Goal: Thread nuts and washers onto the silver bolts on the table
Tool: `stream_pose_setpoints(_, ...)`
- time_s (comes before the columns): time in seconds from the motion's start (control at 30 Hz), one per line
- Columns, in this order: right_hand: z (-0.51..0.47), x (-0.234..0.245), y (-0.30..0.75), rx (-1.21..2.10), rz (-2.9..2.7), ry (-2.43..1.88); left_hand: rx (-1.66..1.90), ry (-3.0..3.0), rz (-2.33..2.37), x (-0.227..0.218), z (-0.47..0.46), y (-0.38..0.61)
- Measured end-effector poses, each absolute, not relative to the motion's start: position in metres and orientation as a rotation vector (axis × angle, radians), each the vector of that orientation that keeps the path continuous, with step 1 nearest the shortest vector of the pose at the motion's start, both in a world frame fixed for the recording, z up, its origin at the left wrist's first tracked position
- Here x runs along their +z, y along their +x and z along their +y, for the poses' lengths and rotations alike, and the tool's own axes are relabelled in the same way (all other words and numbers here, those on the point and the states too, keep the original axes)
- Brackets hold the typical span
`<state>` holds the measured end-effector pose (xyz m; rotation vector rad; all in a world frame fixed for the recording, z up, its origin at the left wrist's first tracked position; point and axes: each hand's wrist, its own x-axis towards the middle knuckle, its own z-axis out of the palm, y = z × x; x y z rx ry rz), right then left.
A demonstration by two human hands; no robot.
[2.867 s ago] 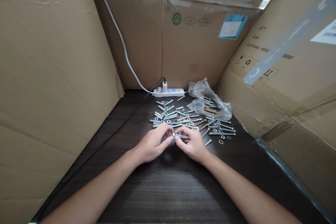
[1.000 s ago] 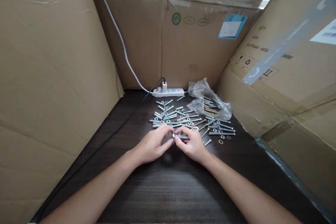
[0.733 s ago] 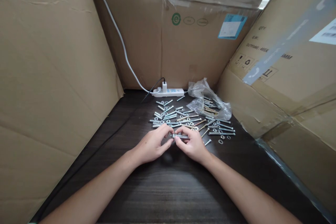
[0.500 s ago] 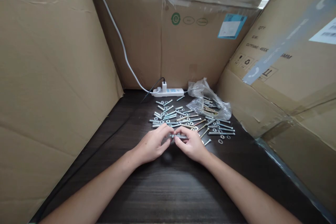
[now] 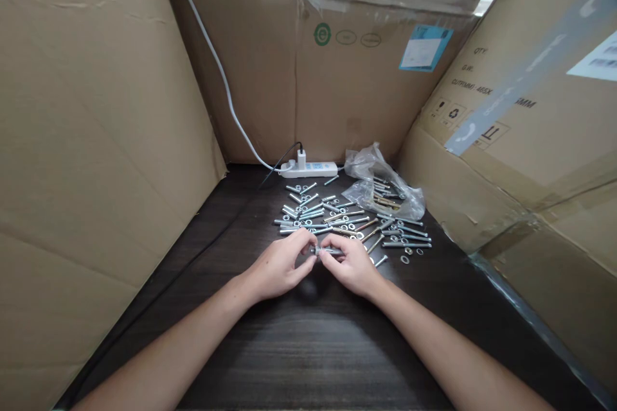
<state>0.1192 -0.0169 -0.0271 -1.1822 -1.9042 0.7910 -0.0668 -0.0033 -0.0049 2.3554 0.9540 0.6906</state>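
Nut [image 5: 317,250] at new angle btwn fingers [image 5: 333,240]

Centre of frame: metal piece [image 5: 330,250] partly covered by fingers of right hand [image 5: 355,268]; threading too small to resolve. Left hand [image 5: 274,268]: contact with the piece's left end unclear, outer fingers hidden. Both forearms cut off by lower edge. Right: tape [image 5: 511,91] covers some carton printing; white label [image 5: 596,59] cropped by edge. Upper right: blue label [image 5: 426,48], print illegible. Plastic bag [image 5: 362,167] obscures some bolts inside [image 5: 385,201].
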Motion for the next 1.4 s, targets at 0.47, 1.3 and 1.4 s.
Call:
stream_pose_setpoints(0.47, -0.0173, -0.0234, 0.1198, 0.751, -1.910, -1.200, 0.685, 2.293, 0.983, -0.0076, -0.0014, -0.0657)
stream_pose_setpoints(1.3, -0.0181, -0.0231, 0.1209, 0.742, -1.918, -1.200, 0.737, 2.245, 0.989, -0.0065, -0.0047, -0.0665)
stream_pose_setpoints(1.4, -0.0182, -0.0243, 0.1205, 0.738, -1.921, -1.197, 0.716, 2.243, 1.006, -0.0080, -0.0028, -0.0665)
